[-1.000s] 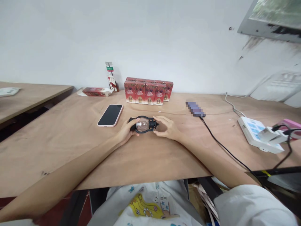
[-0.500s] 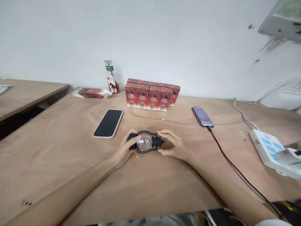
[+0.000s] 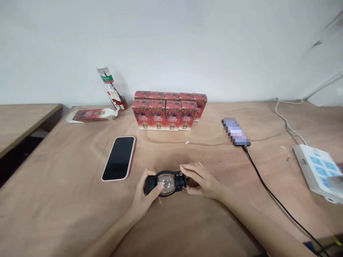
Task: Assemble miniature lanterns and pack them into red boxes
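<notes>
A small black lantern (image 3: 166, 183) with a clear globe lies sideways between my hands, its base to the left and its pointed cap to the right. My left hand (image 3: 146, 194) is wrapped around the base, the thumb resting on the globe. At the cap end, my right hand (image 3: 202, 180) pinches the lantern's side fittings between index finger and thumb. A small wire loop shows by the right fingertip. Left of the hands lies a phone (image 3: 119, 159) with a pale pink rim, its screen dark.
Several red printed boxes (image 3: 165, 114) stand in two rows by the wall. An opened red carton (image 3: 92, 115) and a bottle-like pack (image 3: 114, 94) are at the back left. On the right are a cabled phone (image 3: 235, 132), its black cable (image 3: 268, 194) and a white power strip (image 3: 318, 171).
The view has shifted, so the hands and lantern appear lower in the picture. The lantern has turned slightly, and my right fingers have moved around its cap end. My left hand keeps its hold.
</notes>
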The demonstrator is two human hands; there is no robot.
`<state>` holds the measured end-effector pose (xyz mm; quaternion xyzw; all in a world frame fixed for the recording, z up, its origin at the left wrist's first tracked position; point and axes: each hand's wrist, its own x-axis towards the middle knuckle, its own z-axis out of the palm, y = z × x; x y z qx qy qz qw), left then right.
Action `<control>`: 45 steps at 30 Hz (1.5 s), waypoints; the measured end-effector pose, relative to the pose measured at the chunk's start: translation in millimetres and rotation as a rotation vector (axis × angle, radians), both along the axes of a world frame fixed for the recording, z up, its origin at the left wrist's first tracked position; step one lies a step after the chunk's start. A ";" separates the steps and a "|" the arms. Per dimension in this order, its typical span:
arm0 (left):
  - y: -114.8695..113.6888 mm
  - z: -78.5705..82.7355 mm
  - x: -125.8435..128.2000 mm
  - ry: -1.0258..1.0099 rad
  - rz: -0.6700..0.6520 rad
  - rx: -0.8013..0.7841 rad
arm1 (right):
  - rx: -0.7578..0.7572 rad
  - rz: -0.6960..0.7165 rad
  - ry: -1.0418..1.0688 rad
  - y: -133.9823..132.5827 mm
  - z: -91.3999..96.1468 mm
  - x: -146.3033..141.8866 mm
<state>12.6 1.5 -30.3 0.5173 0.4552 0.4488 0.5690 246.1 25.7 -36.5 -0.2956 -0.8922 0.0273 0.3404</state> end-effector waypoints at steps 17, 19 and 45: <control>6.7 -3.4 -12.1 -0.153 -0.148 -0.128 | -0.029 0.078 0.132 7.1 -4.3 -0.7; 6.4 -7.0 -11.4 -0.163 -0.121 -0.118 | -0.111 0.072 0.162 6.0 -6.9 0.8; 24.4 -4.7 51.2 0.463 0.118 0.271 | 0.193 -0.048 0.112 -24.4 44.5 -22.4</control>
